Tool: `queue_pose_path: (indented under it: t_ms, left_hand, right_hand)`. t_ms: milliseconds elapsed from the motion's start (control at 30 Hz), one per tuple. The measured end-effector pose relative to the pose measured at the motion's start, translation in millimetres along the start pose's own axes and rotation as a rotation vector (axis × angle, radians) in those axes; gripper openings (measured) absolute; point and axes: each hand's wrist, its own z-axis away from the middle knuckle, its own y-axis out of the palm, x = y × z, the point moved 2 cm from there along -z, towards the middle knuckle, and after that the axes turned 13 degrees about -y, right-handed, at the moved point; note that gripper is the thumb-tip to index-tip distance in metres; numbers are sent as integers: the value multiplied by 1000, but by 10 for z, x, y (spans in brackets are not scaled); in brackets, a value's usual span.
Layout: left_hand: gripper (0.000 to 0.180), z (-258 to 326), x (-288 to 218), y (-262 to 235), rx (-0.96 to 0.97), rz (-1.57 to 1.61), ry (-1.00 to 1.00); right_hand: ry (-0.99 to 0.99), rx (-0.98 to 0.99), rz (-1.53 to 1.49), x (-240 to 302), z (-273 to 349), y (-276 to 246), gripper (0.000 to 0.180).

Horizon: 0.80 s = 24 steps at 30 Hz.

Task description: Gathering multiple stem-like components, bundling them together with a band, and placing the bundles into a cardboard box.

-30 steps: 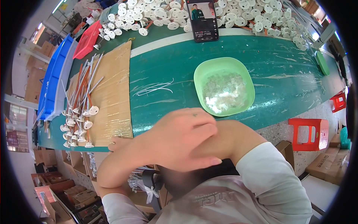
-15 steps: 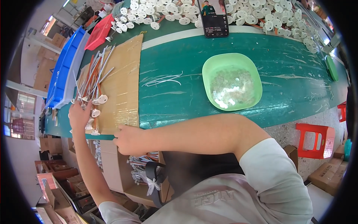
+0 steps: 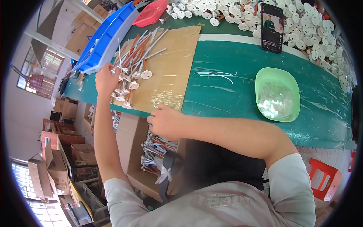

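Note:
A loose bundle of thin grey and orange-brown stems with round white discs [image 3: 133,85] at their near ends lies on a brown cardboard sheet [image 3: 172,56]. My left hand [image 3: 107,80] is at the bundle's left side, its bent fingers against the outermost discs and stems. What the fingers pinch, if anything, is hidden. By the sheet's near edge, my right hand [image 3: 165,122] is closed with the fingers curled in. Its palm faces away, so any contents cannot be seen.
A blue bin [image 3: 107,38] and red basket [image 3: 150,13] stand behind the bundle. White strands [image 3: 215,74] lie mid-table; a green bowl [image 3: 278,94] holds clear pieces. Farther back are a phone [image 3: 271,28] and heaped white discs [image 3: 314,22]. An open carton [image 3: 132,151] of similar stems stands below.
The view has turned left, shifting the scene rightward. My left hand has moved from among the near discs to the bundle's left side. The right hand stays curled by the sheet's edge.

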Motion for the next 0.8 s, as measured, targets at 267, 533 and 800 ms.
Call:
queue_pose_path:
  t_ms: [267, 533, 800]
  left_hand:
    - [61, -638, 210, 562, 365, -248, -110]
    - [61, -321, -621, 500, 238, -494, -175]
    - [25, -428, -456, 884, 273, -437, 140]
  right_hand:
    - [62, 70, -44, -22, -15, -91, 12]
    - [48, 67, -85, -59, 2, -41, 18]
    - [27, 85, -48, -16, 18, -87, 16]
